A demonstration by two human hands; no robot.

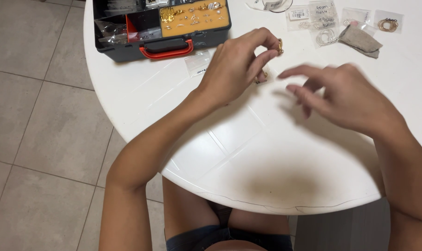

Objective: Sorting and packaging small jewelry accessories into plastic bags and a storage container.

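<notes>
Round white table (248, 153). Dark case (162, 39) with red handle, far left. Right hand (348, 95): blurred, fingers spread, holding nothing. Left hand (236, 65): fingertips pinched on small gold piece (280, 46), raised above table centre. Clear packets (327, 21), far edge.

- Right hand (345, 95): fingers motion-blurred.
- Gold piece (280, 45) in left hand (236, 65) grip: too small to identify.
- Organiser case (162, 23): cut off at top edge.
- Small item (261, 78) under left hand: mostly hidden.
</notes>
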